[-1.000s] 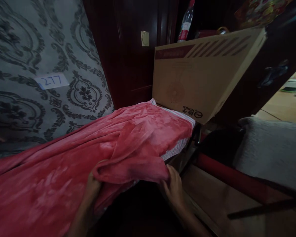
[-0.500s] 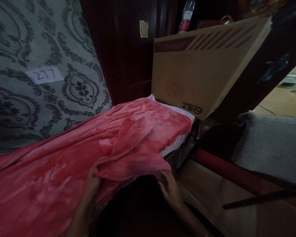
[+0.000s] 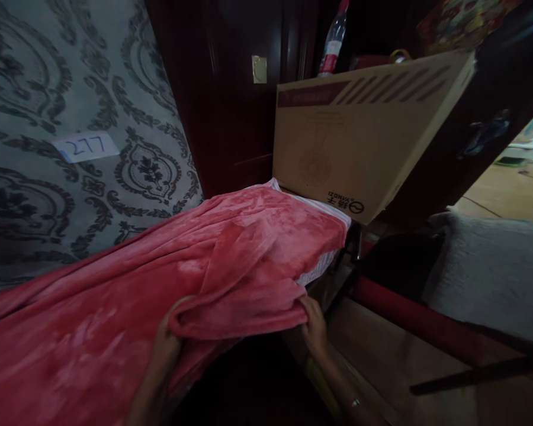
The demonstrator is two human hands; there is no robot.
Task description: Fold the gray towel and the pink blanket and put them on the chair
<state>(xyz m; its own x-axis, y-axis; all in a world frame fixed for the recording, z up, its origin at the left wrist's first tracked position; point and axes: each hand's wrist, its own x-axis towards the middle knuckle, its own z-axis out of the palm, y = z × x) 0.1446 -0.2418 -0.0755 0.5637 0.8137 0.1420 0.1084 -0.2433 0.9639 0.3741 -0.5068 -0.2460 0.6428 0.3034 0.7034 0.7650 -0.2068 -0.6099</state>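
Note:
A red fleece blanket (image 3: 115, 296) lies spread over a bed along the patterned wall. Its near edge is folded back into a thick flap. My left hand (image 3: 167, 343) is closed on the left end of that flap, with the fingers tucked under the cloth. My right hand (image 3: 314, 322) grips the flap's right corner, by the bed's edge. A white striped sheet (image 3: 315, 272) shows under the blanket at the bed's corner.
A large cardboard box (image 3: 359, 124) leans at the foot of the bed, with a plastic bottle (image 3: 333, 38) behind it. A paper label reading 277 (image 3: 85, 146) sticks on the wall. A grey cushion (image 3: 493, 272) and a wooden frame lie to the right.
My right hand has risen from below the flap and taken hold of its right corner. The flap now sits a little higher. My left hand has kept its grip.

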